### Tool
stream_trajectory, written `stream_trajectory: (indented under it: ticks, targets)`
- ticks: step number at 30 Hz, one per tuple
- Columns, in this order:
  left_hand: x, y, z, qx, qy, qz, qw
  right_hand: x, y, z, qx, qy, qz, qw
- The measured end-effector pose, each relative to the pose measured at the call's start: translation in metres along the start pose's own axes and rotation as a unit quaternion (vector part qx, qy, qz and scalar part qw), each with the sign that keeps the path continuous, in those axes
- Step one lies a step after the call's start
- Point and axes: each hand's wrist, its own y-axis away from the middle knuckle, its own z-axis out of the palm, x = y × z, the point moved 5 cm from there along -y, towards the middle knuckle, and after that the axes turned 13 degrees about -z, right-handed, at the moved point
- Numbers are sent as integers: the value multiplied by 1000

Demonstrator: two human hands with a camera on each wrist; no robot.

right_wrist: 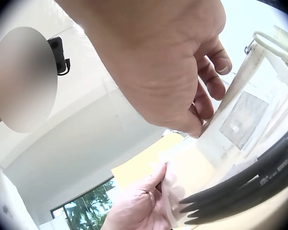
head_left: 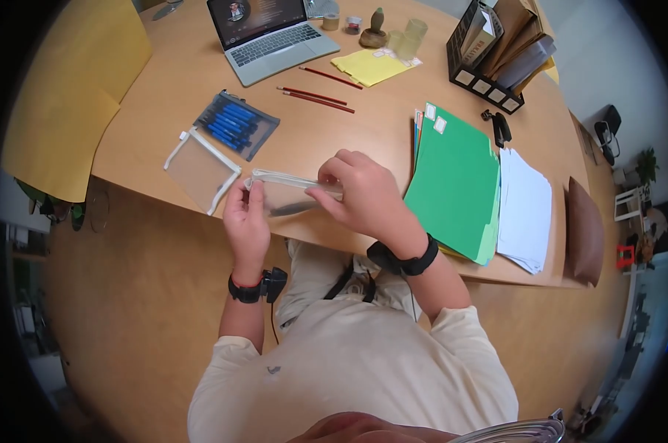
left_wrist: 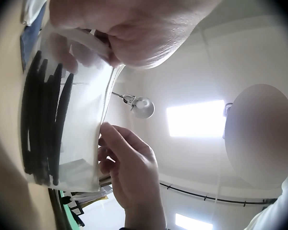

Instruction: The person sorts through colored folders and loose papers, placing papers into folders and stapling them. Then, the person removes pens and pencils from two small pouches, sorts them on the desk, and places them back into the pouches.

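Note:
Held upright over the table edge is a clear zip pouch (head_left: 288, 193) with several black pens (left_wrist: 43, 120) inside. My left hand (head_left: 247, 225) pinches one end of its white zip edge between thumb and fingers. The thumb and fingers of my right hand (head_left: 367, 193) pinch the same edge toward the other end. In the right wrist view the pens (right_wrist: 245, 191) lie along the bottom of the pouch. Just left of my left hand lies another clear pouch (head_left: 197, 171) with a white zip, flat on the table. Behind it sits a grey mesh pouch (head_left: 236, 124) of blue pens.
Green folders (head_left: 456, 184) and white paper (head_left: 524, 210) lie to the right, near a black stapler (head_left: 498, 127). Red pencils (head_left: 315, 98), yellow cards (head_left: 374, 66) and a laptop (head_left: 275, 44) are farther back. A black file holder (head_left: 481, 81) stands at back right.

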Motion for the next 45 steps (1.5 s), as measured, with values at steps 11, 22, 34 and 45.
stream_trajectory:
  ticks: [11,22,34,45]
  targets:
    - [-2,6,10,-47,-8,12,999,-12,5,0,-112,27,19,993]
    - [0,9,12,-6,0,16,1000,-21,10,2,-83,15,61,995]
    - [18,20,19,-141,-12,101,985,-13,17,24,-210,-24,67,975]
    - [72,39,38,-200,-131,206,949,-17,17,46,-67,-43,-70,994]
